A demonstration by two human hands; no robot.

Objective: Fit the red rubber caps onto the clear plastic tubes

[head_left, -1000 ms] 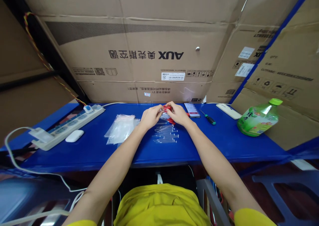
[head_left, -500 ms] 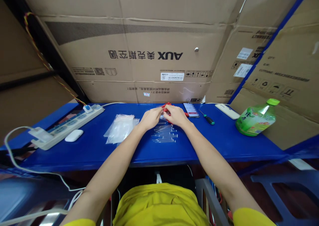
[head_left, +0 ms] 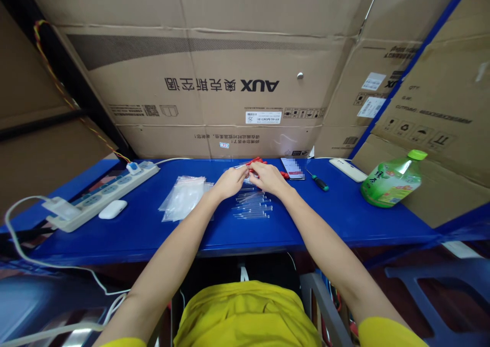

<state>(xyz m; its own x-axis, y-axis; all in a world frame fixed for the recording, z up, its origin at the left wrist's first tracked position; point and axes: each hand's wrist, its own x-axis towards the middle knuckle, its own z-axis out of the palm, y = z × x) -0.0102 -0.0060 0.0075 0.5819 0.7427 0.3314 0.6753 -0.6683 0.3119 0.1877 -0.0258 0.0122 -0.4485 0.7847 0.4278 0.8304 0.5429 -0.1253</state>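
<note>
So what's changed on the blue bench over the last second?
Very little. Both hands, left hand and right hand, stay together over the red-tipped pieces, working them a little farther back on the bench; the whole view also shifted slightly. The clear tubes, plastic bags, screwdriver and green bottle lie as before.

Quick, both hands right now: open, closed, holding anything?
Left hand: closed, pinching a small clear plastic bag at its edge.
Right hand: closed on the same bag, beside the small red-tipped pieces; exact grip cannot be told.
</note>
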